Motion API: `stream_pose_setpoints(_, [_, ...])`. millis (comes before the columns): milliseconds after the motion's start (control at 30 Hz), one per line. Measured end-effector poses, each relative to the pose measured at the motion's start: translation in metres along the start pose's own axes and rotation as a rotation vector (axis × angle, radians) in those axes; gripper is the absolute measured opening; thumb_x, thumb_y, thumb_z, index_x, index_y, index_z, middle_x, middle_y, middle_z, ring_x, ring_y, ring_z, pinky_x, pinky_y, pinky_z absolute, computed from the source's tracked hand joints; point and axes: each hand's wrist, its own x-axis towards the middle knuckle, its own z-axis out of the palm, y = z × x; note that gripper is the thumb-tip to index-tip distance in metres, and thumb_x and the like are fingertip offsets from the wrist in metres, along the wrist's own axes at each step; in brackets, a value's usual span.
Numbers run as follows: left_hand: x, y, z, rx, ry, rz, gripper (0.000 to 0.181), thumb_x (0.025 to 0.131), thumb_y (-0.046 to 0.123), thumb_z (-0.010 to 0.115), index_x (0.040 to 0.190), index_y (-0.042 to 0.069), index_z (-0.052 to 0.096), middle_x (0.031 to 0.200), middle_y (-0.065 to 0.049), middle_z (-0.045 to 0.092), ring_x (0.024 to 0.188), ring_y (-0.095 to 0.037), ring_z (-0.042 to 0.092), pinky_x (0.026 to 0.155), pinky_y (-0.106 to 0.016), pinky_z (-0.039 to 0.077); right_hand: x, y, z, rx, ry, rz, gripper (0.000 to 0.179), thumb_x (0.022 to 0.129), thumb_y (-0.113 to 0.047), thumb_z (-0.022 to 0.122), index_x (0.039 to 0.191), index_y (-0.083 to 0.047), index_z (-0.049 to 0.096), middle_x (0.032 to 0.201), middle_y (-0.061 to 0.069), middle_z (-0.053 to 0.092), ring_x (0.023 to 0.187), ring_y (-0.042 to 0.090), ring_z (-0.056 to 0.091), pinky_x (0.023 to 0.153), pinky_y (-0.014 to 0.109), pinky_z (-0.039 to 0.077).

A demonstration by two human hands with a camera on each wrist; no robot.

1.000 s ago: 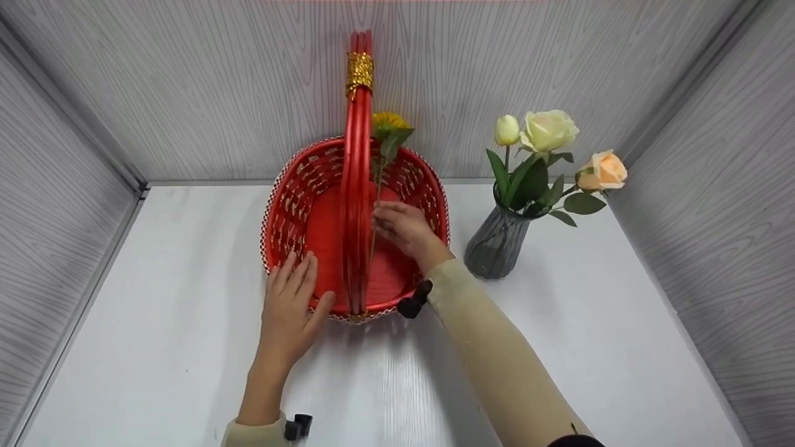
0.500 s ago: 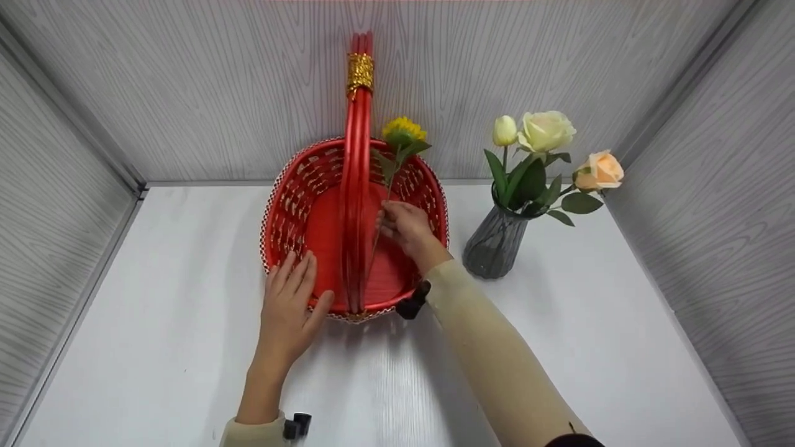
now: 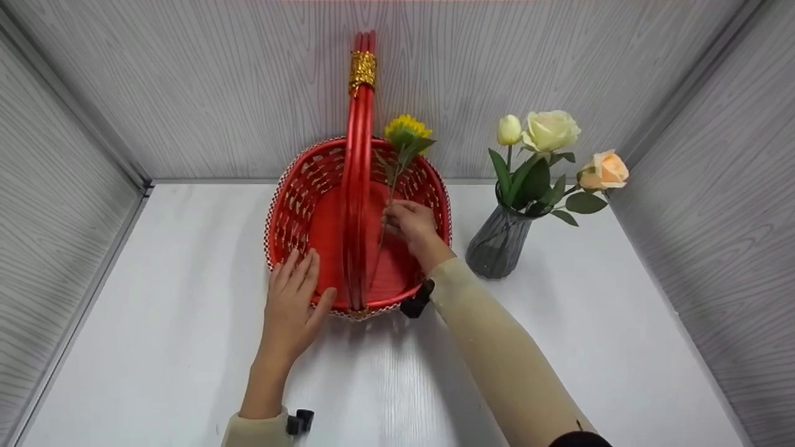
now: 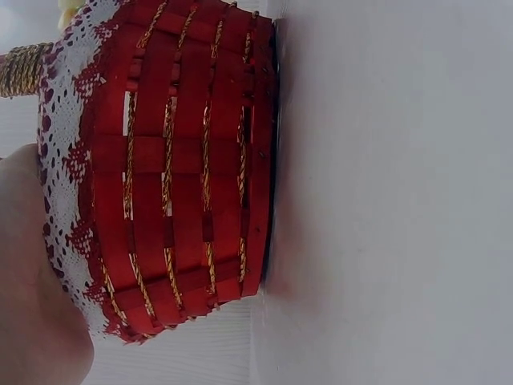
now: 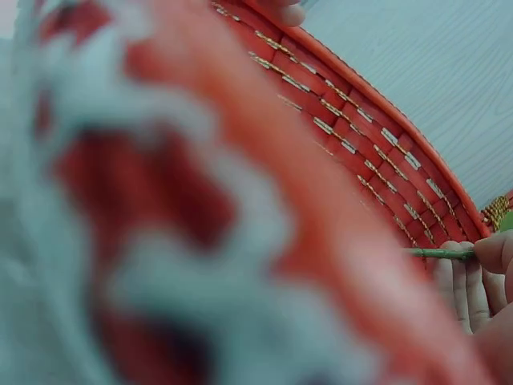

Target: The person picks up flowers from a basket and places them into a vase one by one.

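A red woven basket (image 3: 442, 186) with a tall handle (image 3: 359, 143) and lace-trimmed rim stands in the middle of the table. Inside it, my right hand (image 3: 413, 226) pinches the green stem (image 5: 441, 253) of a yellow sunflower (image 3: 407, 130). The bloom leans over the basket's back right rim, its stem slanting down toward the basket floor near the handle. My left hand (image 3: 292, 307) rests at the front left rim with fingers straight. In the left wrist view, part of that hand (image 4: 36, 273) lies against the white lace (image 4: 68, 168). Blurred rim fills much of the right wrist view.
Right of the basket, a grey ribbed glass vase (image 3: 497, 245) holds a white rose (image 3: 551, 130), a pale tulip (image 3: 509, 130) and a peach rose (image 3: 602, 171). Grey wood-grain panels (image 3: 248, 87) enclose the white table (image 3: 186, 261) at the back and sides.
The sunflower has shifted right, away from the handle, and its bloom shows more fully. My right hand has moved slightly right with the stem. The left hand stays at the rim.
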Motion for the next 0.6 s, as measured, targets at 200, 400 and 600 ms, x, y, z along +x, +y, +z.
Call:
stream_pose_setpoints(200, [0.002,-0.002,-0.001,-0.003,0.005,0.002,0.064,0.097,0.042,0.056,0.15,0.009,0.044,0.152,-0.012,0.048,0.147,-0.033,0.033,0.121,-0.058,0.017,-0.004,-0.003,0.001,-0.102,-0.014,-0.063,0.015,0.095,-0.009,0.063,0.105,-0.001,0.072,0.087,0.01,0.067,0.076,0.017,0.067,0.077,0.033,0.061])
stream_pose_setpoints(400, [0.002,-0.002,-0.001,-0.001,-0.007,-0.006,0.064,0.098,0.042,0.055,0.151,0.01,0.043,0.153,-0.011,0.046,0.149,-0.032,0.03,0.121,-0.057,0.015,-0.009,-0.008,-0.002,-0.135,-0.041,-0.119,0.014,0.096,-0.011,0.063,0.1,-0.003,0.073,0.085,0.01,0.068,0.073,0.017,0.066,0.071,0.034,0.061])
stream_pose_setpoints(600, [0.0,-0.001,-0.001,-0.01,-0.01,-0.012,0.064,0.098,0.043,0.056,0.151,0.009,0.043,0.153,-0.012,0.046,0.148,-0.033,0.03,0.122,-0.055,0.014,-0.019,-0.016,-0.003,-0.101,-0.071,-0.173,0.012,0.096,-0.008,0.063,0.1,-0.002,0.072,0.084,0.01,0.068,0.071,0.017,0.066,0.07,0.034,0.061])
